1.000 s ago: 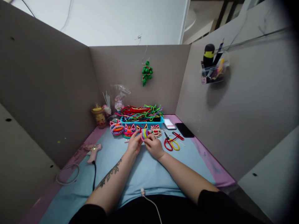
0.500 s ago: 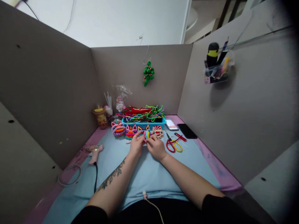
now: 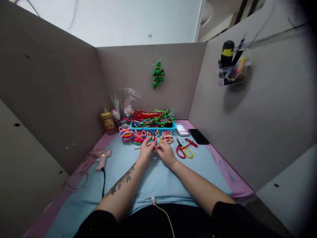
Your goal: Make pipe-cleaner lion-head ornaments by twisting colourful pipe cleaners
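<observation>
My left hand [image 3: 147,150] and my right hand [image 3: 166,153] meet over the light blue cloth, fingers closed. Between the fingertips is a small pink pipe cleaner piece [image 3: 155,142], pinched from both sides; its exact shape is partly hidden. Just behind my hands stand several fuzzy animal heads: a pink and orange one [image 3: 126,134], a pink and teal one [image 3: 140,136], a partly covered one with red and yellow ears [image 3: 153,133], and a cream and red one [image 3: 167,137]. A short pink pipe cleaner [image 3: 137,148] lies left of my left hand.
A blue basket [image 3: 153,130] holds many coloured pipe cleaners. Scissors with red and yellow handles [image 3: 182,151], a red-handled tool [image 3: 191,143] and a dark phone [image 3: 199,136] lie right. At left rests a pink glue gun [image 3: 103,160] with a cable. Grey panels [image 3: 148,54] surround the table.
The view has tilted slightly downward. My fingers have closed in around the pink piece, and the yellow and blue part seen between my hands before is now mostly covered.
</observation>
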`<state>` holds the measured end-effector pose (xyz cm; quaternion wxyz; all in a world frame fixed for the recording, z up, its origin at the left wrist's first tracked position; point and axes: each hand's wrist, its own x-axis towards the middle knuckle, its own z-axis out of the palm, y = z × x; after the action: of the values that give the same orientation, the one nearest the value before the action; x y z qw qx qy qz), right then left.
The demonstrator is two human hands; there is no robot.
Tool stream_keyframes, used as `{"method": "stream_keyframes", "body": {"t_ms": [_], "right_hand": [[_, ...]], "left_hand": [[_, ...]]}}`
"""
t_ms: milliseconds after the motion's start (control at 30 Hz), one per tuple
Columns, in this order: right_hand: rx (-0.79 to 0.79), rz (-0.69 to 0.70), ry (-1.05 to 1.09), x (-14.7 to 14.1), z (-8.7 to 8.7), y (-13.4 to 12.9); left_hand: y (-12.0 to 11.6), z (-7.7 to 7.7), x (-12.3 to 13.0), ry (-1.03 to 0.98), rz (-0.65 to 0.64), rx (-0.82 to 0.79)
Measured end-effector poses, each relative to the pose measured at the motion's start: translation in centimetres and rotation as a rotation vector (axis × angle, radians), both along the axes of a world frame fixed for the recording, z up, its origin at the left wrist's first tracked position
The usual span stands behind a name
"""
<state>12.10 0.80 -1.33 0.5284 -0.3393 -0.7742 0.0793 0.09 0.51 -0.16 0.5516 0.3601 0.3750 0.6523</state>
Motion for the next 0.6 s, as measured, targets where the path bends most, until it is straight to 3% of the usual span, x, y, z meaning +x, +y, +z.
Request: {"method": "stream_keyframes", "body": {"t_ms": [267,433,600], "right_hand": [[0.032,-0.09,0.022,0.1,0.1,-0.1],[-0.043,-0.01,0.089,0.9,1.0,-0.2],[-0.077,-0.029,0.105,1.9,1.3,0.5]], "left_hand": [[0.0,-0.4,0.1,0.006,-0.054,-0.039],[0.3,-0.6,-0.5,0.388,0.054,0.203],[-0.1,-1.2,-0.7,0.789,0.027,0.393]]}}
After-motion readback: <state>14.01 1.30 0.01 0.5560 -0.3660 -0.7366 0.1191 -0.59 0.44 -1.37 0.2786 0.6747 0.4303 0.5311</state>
